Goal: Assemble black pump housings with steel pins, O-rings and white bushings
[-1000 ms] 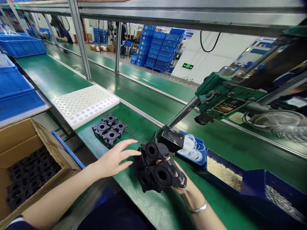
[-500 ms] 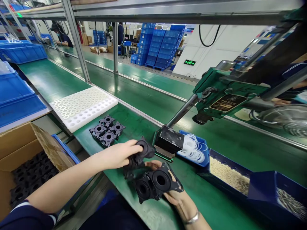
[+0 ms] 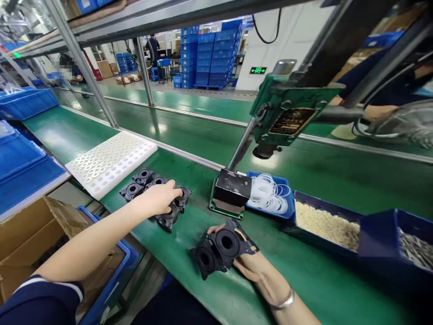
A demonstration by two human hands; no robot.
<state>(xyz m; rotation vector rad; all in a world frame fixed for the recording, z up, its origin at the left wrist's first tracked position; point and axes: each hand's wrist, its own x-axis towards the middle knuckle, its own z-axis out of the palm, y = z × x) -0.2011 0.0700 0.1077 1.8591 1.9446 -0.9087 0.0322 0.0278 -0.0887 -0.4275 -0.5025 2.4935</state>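
My left hand point(image 3: 162, 197) reaches over the green bench top. Its fingers are hooked into a pair of black plastic housings point(image 3: 170, 215), each with a round hole, which sit against several more of the same kind, arranged in rows point(image 3: 132, 189). My right hand point(image 3: 248, 265) is closed around two further black housings point(image 3: 227, 243) and holds them side by side above the bench. Most of its fingers are hidden behind these parts.
A green hand press point(image 3: 284, 108) stands over a black block point(image 3: 232, 186). Blue bins hold white rings point(image 3: 269, 194), small cream pieces point(image 3: 323, 221) and metal pins point(image 3: 417, 246). A white foam tray point(image 3: 111, 158) lies left. An open cardboard box point(image 3: 30, 239) sits below the edge.
My left hand has carried its two black housings leftward, away from my right hand, and down beside the group on the bench. My right hand still holds its two. The view has shifted slightly.
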